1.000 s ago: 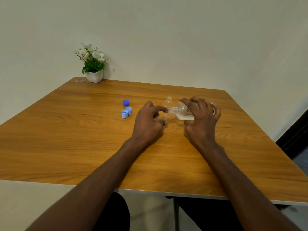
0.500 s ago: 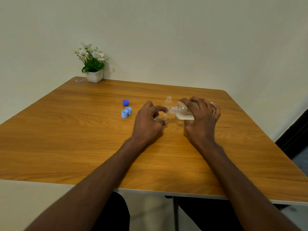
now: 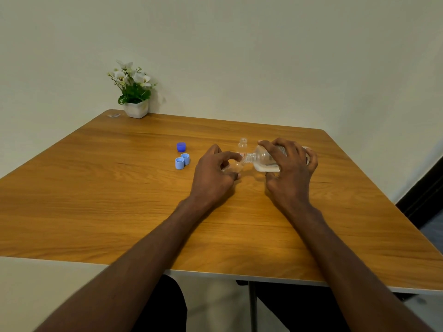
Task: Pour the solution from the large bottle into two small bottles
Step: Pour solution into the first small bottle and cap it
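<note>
Nothing has visibly moved since a second ago. The right hand point(image 3: 291, 164) grips the large bottle point(image 3: 263, 160) on its side, neck pointing left at the small bottle point(image 3: 233, 167) pinched by the left hand point(image 3: 213, 174). A little liquid lies in the large bottle; the second small bottle point(image 3: 242, 146) stands just behind, open.

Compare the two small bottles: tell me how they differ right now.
The far small bottle stands free and upright on the table; the near small bottle is gripped by the left hand. The large bottle, tipped by the right hand, has its mouth at the near one, not the far one. Both are clear and uncapped.
</note>
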